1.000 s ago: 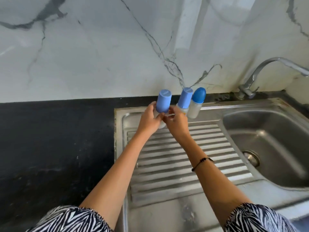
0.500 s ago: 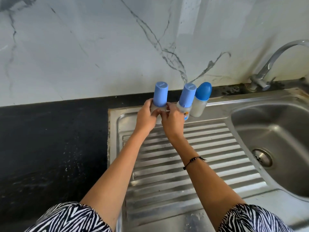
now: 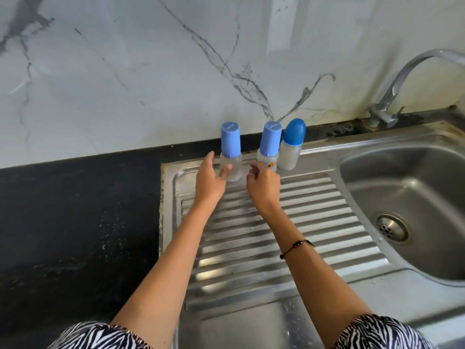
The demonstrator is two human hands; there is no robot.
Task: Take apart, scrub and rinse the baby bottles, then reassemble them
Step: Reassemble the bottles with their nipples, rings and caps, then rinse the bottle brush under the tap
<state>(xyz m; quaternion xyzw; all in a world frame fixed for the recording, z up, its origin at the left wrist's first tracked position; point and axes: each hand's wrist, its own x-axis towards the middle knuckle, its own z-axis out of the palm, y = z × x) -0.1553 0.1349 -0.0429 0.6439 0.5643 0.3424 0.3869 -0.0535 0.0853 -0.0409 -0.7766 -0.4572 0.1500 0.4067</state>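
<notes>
hands first: our left hand (image 3: 210, 178) lies loose and open just beside the left bottle (image 3: 231, 157), fingers straight, thumb at its clear body, gripping nothing that we can see. our right hand (image 3: 264, 186) sits low between that bottle and the middle bottle (image 3: 268, 148), fingers loosely curled and holding nothing; whether a fingertip touches the middle bottle we cannot tell.

we judge the step in hand to be setting a capped bottle down in line. to do it well we should draw both hands straight toward us, not sideways, since the tall caps make these bottles easy to tip, and check each base sits flat on the ledge and not on a ridge.

all three stand upright along the back edge of the steel drainboard (image 3: 276, 248), by the marble wall (image 3: 151, 71): the left one apart, the middle one just beside the dark-capped bottle (image 3: 292, 147). the basin (image 3: 402, 197) and tap (image 3: 392, 102) lie to our right.
</notes>
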